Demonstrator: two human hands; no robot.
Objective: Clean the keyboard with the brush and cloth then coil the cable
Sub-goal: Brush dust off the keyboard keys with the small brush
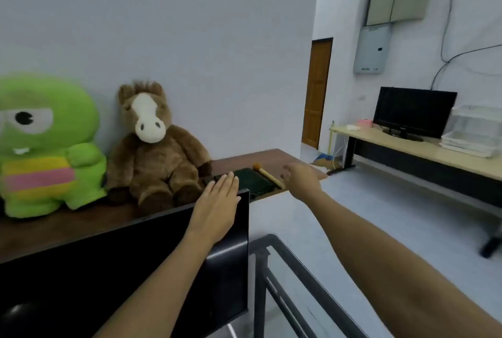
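Observation:
A dark green cloth (pixel 252 181) lies near the far right end of the brown table (pixel 274 158). Right of the cloth lies a wooden-handled brush (pixel 269 176) with an orange tip. A dark strip (pixel 210 180) left of the cloth may be the keyboard's edge; the rest is hidden behind my left hand. My left hand (pixel 217 207) is flat with fingers together, stretched over the black monitor's top corner toward the cloth, holding nothing. My right hand (pixel 301 178) reaches out beside the brush, fingers loosely spread and empty.
A black monitor (pixel 122 269) stands close in front of me. A green plush toy (pixel 46 147) and a brown horse plush (pixel 154 147) sit on the table by the wall. A metal frame (pixel 293 278) is below right. A second desk (pixel 423 152) with a monitor stands at the right.

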